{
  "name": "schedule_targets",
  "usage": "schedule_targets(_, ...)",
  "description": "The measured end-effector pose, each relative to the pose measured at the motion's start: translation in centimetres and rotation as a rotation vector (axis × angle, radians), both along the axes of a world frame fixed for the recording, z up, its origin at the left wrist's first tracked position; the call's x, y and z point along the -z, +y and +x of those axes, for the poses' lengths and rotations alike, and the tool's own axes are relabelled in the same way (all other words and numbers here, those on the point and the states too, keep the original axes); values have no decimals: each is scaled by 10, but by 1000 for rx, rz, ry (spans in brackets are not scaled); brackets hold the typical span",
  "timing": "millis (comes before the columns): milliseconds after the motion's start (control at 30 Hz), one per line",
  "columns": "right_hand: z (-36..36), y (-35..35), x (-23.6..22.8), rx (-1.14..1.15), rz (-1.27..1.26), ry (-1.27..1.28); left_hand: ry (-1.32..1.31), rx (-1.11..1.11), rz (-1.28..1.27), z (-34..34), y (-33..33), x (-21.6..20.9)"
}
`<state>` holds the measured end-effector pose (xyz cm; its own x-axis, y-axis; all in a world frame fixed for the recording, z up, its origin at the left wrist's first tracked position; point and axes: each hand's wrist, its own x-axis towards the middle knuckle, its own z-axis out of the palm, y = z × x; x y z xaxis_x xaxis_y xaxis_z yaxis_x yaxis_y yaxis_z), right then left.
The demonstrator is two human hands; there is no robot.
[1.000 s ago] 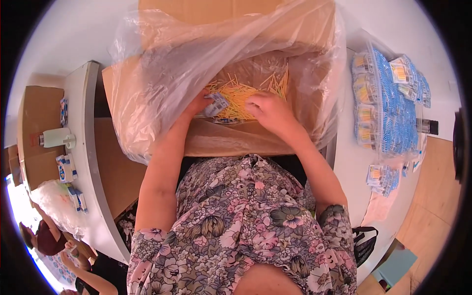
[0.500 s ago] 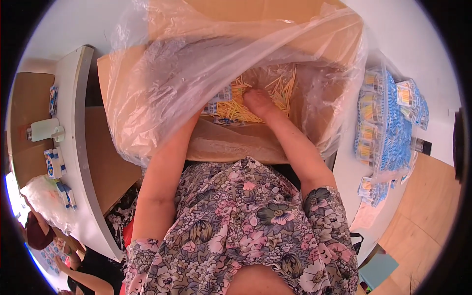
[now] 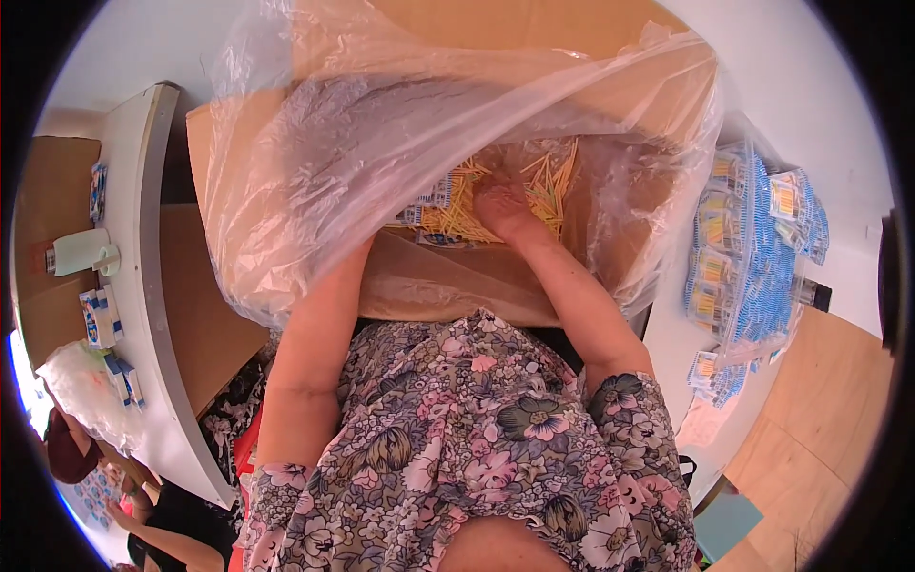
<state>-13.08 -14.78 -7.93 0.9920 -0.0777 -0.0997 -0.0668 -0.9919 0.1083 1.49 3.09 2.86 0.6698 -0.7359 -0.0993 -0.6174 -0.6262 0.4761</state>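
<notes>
A large cardboard box (image 3: 429,300) stands before me, lined with a clear plastic bag (image 3: 315,181). Inside lies a loose heap of thin yellow sticks (image 3: 551,195). My right hand (image 3: 502,205) is down among the sticks, its fingers curled and their tips hard to see. My left forearm (image 3: 329,305) goes in under the fold of the plastic bag, which hides the left hand's fingers. Close to where that hand disappears, small blue-and-white packets (image 3: 434,195) rest beside the sticks. Another dark blue packet (image 3: 443,240) lies at the heap's near edge.
On the right, a clear bag (image 3: 743,253) bulges with blue-and-white packets, with loose packets (image 3: 715,377) near it. The white table (image 3: 143,286) on the left bears a pale green bottle (image 3: 84,253), small boxes (image 3: 100,317) and a white plastic bundle (image 3: 86,396). Another person's arm (image 3: 172,543) shows at lower left.
My right hand has shifted slightly within the heap, its fingers reaching a little farther from me. My left hand has slipped farther out of sight behind the plastic. The view has moved slightly.
</notes>
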Motion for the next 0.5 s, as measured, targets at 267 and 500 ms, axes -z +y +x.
schedule_targets(267,-6,-5,-40,510,1056,-80,-322,36,-78,-8,-3,32)
schedule_targets(500,40,-40,-82,984,1741,-246,111,-17,-272,-2,-23,41)
